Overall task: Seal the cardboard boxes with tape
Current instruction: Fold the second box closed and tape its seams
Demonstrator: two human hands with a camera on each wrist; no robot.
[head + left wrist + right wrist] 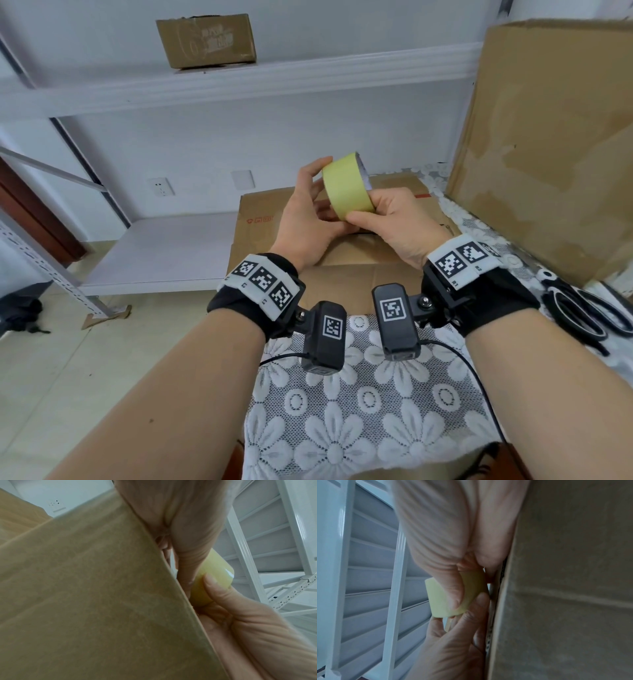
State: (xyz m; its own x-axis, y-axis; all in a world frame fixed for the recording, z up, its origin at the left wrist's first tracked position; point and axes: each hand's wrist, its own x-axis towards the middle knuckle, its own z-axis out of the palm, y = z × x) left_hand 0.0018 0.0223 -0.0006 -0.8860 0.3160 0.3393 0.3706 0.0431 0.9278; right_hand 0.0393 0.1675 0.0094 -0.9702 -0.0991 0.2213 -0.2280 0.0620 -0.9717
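Observation:
A roll of yellow tape [346,186] is held up in the air over a closed brown cardboard box [270,219] on the table. My left hand [317,195] grips the roll from the left, thumb on top and fingers underneath. My right hand [366,209] holds it from the right, with the thumb pressed against the roll's outer face near its lower edge. In the left wrist view the tape roll [214,577] shows between both hands beside the box's flap [85,588]. In the right wrist view the thumb lies on the tape roll [436,599]. No loose tape end is visible.
A tall cardboard box [548,137] stands at the right on the lace tablecloth [342,428]. Black scissors [582,311] lie in front of it. A small box [205,41] sits on the upper shelf of the white rack [171,246] behind.

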